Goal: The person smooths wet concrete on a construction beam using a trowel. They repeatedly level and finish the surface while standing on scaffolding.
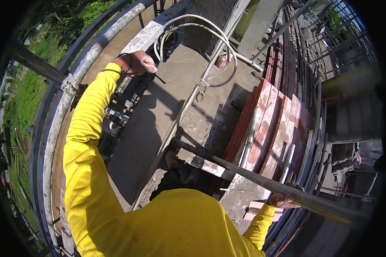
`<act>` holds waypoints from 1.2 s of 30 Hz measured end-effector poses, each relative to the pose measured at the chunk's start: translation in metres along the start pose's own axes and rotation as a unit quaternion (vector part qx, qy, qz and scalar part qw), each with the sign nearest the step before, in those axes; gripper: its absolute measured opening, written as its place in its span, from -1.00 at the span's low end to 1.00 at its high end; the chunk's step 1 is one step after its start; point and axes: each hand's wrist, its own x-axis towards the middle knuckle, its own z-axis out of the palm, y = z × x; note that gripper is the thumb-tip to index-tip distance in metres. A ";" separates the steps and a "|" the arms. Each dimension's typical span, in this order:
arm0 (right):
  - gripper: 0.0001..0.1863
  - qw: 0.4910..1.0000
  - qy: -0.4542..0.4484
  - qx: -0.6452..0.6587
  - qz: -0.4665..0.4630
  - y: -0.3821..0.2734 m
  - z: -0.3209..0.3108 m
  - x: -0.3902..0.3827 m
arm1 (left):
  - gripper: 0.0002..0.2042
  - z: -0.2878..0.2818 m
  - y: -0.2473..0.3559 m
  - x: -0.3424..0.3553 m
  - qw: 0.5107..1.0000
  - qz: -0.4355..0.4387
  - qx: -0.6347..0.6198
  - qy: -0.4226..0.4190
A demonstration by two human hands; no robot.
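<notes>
My left hand (139,63), in a yellow sleeve with a dark band at the wrist, is raised at the upper left, over the gap beside a grey concrete surface (137,145). Its fingers are curled together; whatever they may hold is too small to make out. Close to it hangs a loop of whitish cable (188,16). At the lower right, my right hand (283,200) is closed around a long grey metal pipe (261,182), which slants from the middle of the view to the right.
Stacked red-stained planks (266,124) lie to the right, with further long boards beyond. A curved-looking metal railing (58,103) runs down the left, with greenery (25,107) far below. A narrow upright bar (176,126) crosses the middle, near a dark column (206,25).
</notes>
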 end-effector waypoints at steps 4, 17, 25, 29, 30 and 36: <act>-0.15 0.999 -0.037 0.023 0.024 0.016 -0.015 0.000 | -0.61 0.003 0.024 -0.020 0.997 -0.005 0.030 -0.072; -0.13 0.982 -0.134 0.115 0.069 0.040 -0.047 -0.022 | -0.63 0.151 0.169 -0.133 0.976 0.067 0.070 -0.195; -0.55 0.985 -0.171 0.033 -0.008 -0.010 -0.158 -0.034 | -0.65 0.426 0.213 -0.051 0.945 0.214 0.152 -0.196; -0.82 0.899 -0.292 -0.073 0.319 0.007 -0.245 -0.095 | -0.46 0.571 0.227 -0.012 0.945 0.281 0.056 -0.157; -0.72 0.846 -0.276 -0.138 0.434 0.011 -0.256 -0.102 | -0.42 0.603 0.231 -0.002 0.929 0.342 0.017 -0.143; -0.51 0.630 -0.072 0.106 0.766 0.077 -0.307 -0.195 | -0.29 0.718 0.295 -0.002 0.922 0.150 -0.095 -0.343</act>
